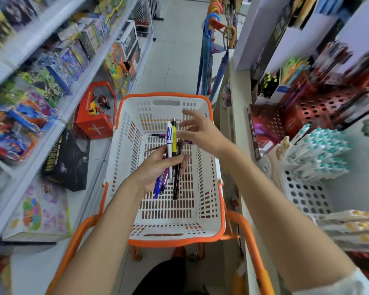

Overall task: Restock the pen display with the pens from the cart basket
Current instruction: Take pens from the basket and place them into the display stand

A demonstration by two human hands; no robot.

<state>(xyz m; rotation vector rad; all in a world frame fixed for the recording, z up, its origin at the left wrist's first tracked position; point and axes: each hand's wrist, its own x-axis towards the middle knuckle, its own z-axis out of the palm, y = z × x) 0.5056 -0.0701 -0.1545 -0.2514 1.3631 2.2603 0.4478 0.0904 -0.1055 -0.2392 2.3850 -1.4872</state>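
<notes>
Gripping a bundle of pens with the left hand in the middle of the frame, with the fingers curled around the barrels and the thumb lying across them. Holding in this grip a white pen with blue print, a yellow one and a dark one, all nearly upright, with blue and purple ones sticking out below the palm. Hovering the right hand just above and to the right of the pen tips, fingers spread and relaxed, gripping nothing; not being able to tell whether a fingertip is touching the pens.

Holding both hands over the cart basket, white with slotted walls and an orange rim, in the centre of the frame. Seeing a few loose pens on the basket floor behind the hands, one of them purple.

Finding the pen display at the right edge of the frame, on the surface beside the basket: a white rack with round holes, carrying teal-capped pens in its upper rows. Seeing behind it, in the upper right, a red perforated stand, blurred.

Seeing along the left of the frame shelves with toy boxes, among them a red box and a black box. Seeing umbrellas at the top centre.
</notes>
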